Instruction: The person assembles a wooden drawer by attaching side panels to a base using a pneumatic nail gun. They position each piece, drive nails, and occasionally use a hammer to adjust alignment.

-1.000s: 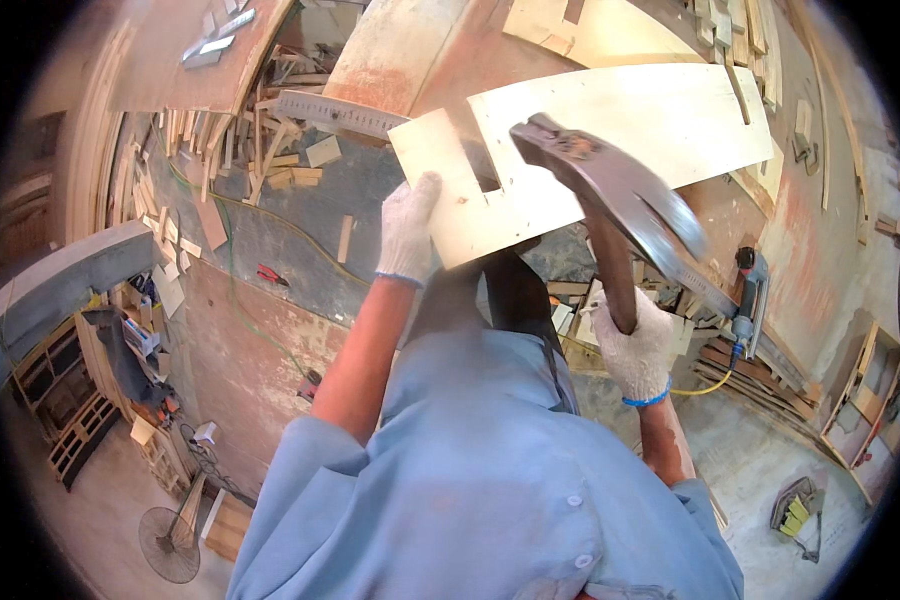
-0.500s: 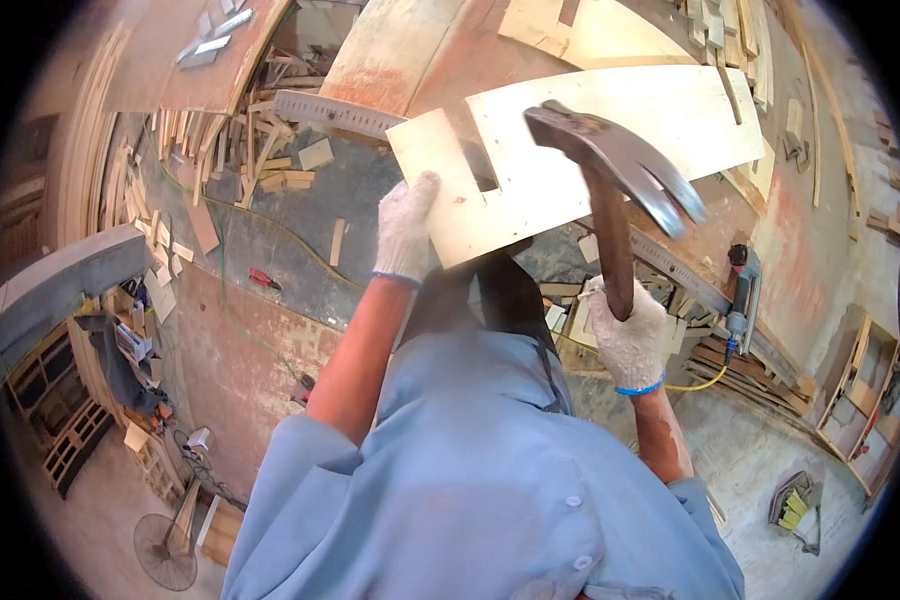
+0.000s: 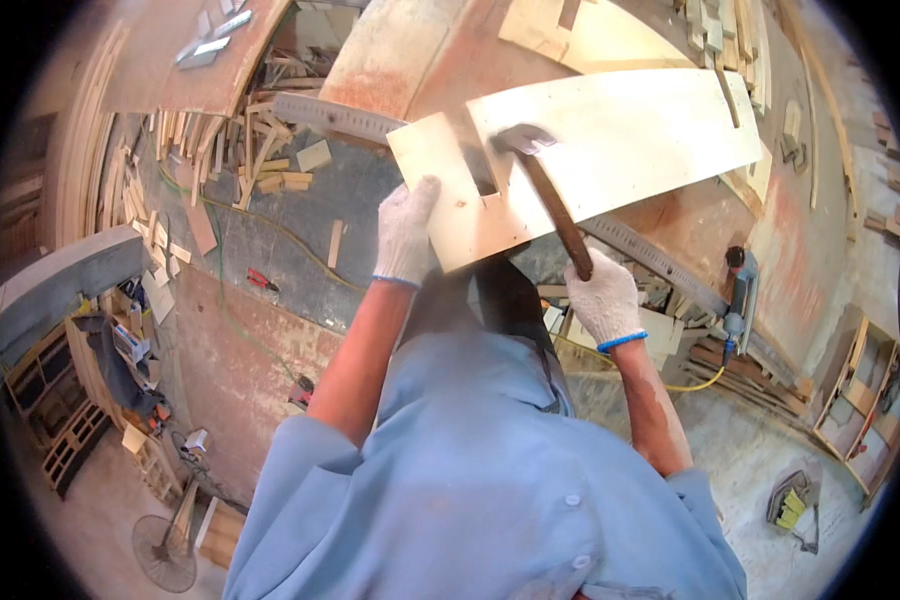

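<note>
A pale plywood panel (image 3: 620,140) with a curved far edge and slots cut into it lies slanting across the workbench. My left hand (image 3: 406,230), in a white knit glove, grips the panel's near left corner, thumb on top. In my right hand (image 3: 607,300), gloved too, is the wooden handle of a claw hammer (image 3: 560,215). The hammer's head is down at the panel's face, just right of the long slot, and smeared by motion. I cannot make out a nail under it.
Another pale cut panel (image 3: 600,35) lies beyond. A long metal ruler (image 3: 660,262) runs along the bench edge. At the right a nail gun (image 3: 738,300) hangs with a yellow hose. Wood offcuts (image 3: 280,180) pile up at the left; red-handled pliers (image 3: 261,279) lie below. A fan (image 3: 165,552) stands lower left.
The hammer has swung down and to the left, from raised near me onto the panel. My right hand has shifted slightly left and up; my left hand and the panel have hardly moved.
</note>
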`<control>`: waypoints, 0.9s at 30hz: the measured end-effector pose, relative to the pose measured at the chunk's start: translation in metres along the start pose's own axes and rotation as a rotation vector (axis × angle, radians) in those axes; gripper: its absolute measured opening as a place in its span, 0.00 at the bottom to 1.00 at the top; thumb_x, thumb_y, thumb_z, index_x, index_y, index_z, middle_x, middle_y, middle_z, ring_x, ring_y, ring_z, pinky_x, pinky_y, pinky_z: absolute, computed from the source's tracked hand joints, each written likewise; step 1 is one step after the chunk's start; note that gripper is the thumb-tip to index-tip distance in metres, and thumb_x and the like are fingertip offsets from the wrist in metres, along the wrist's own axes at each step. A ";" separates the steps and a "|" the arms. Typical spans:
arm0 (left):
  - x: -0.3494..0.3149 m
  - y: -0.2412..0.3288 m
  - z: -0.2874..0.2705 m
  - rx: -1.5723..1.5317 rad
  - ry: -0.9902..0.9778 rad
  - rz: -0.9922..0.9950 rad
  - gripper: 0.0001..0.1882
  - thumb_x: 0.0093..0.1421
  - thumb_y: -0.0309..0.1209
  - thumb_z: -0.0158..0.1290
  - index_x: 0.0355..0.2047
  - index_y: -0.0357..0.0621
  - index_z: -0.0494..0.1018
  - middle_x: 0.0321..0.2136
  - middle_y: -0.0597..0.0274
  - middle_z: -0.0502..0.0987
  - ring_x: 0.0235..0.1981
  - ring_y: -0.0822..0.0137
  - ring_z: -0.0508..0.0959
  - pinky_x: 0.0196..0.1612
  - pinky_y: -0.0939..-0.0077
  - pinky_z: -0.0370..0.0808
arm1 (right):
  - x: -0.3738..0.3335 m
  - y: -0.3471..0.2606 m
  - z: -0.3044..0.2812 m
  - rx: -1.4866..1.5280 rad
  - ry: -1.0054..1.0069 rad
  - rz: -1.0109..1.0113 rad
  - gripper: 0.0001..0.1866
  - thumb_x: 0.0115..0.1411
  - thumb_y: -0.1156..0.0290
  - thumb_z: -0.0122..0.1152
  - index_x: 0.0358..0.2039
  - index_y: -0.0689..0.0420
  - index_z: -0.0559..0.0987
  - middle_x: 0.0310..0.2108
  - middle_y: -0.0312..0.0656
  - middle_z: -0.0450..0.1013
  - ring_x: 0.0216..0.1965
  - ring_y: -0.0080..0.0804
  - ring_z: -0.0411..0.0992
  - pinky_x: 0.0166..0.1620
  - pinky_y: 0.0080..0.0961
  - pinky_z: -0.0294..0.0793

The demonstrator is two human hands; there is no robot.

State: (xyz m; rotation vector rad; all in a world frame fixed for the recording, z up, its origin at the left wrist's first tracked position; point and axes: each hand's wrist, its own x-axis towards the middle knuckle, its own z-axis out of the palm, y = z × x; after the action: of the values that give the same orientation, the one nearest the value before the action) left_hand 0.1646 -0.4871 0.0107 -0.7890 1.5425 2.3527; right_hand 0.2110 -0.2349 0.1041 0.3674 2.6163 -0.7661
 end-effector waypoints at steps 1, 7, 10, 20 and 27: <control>0.001 -0.003 -0.001 0.001 0.014 -0.011 0.19 0.72 0.38 0.56 0.49 0.31 0.78 0.40 0.57 0.83 0.37 0.70 0.83 0.41 0.72 0.81 | 0.003 0.002 -0.003 -0.086 -0.031 0.018 0.11 0.64 0.65 0.63 0.39 0.60 0.81 0.28 0.55 0.77 0.34 0.54 0.80 0.37 0.39 0.76; -0.001 -0.004 -0.001 0.008 0.005 -0.044 0.18 0.71 0.38 0.56 0.49 0.31 0.78 0.41 0.57 0.84 0.37 0.69 0.83 0.41 0.72 0.82 | 0.004 0.023 0.013 -0.159 -0.011 0.001 0.14 0.64 0.57 0.58 0.37 0.54 0.82 0.34 0.55 0.80 0.40 0.60 0.78 0.44 0.51 0.76; 0.000 -0.004 -0.003 0.002 0.038 -0.011 0.18 0.71 0.38 0.57 0.49 0.32 0.78 0.41 0.57 0.84 0.37 0.69 0.83 0.41 0.71 0.82 | 0.008 0.001 -0.010 -0.050 -0.104 0.030 0.13 0.65 0.58 0.57 0.38 0.55 0.81 0.34 0.55 0.80 0.41 0.61 0.78 0.44 0.51 0.76; -0.003 0.010 -0.004 -0.036 -0.053 -0.102 0.21 0.72 0.38 0.54 0.55 0.30 0.75 0.46 0.56 0.82 0.42 0.70 0.81 0.47 0.73 0.78 | -0.001 0.037 -0.010 0.451 -0.120 0.218 0.05 0.63 0.72 0.63 0.35 0.60 0.81 0.19 0.31 0.70 0.16 0.19 0.67 0.20 0.24 0.66; 0.001 0.006 -0.024 0.089 -0.164 -0.115 0.22 0.67 0.35 0.60 0.55 0.31 0.75 0.48 0.54 0.82 0.47 0.61 0.84 0.54 0.66 0.80 | 0.003 0.110 -0.099 0.896 0.243 0.461 0.08 0.67 0.67 0.62 0.40 0.58 0.79 0.20 0.33 0.68 0.16 0.22 0.66 0.20 0.23 0.68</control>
State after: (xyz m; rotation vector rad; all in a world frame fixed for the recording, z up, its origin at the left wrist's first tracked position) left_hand 0.1685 -0.5117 0.0078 -0.6302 1.4809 2.1913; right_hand 0.2179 -0.0887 0.1289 1.3109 2.0743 -1.7471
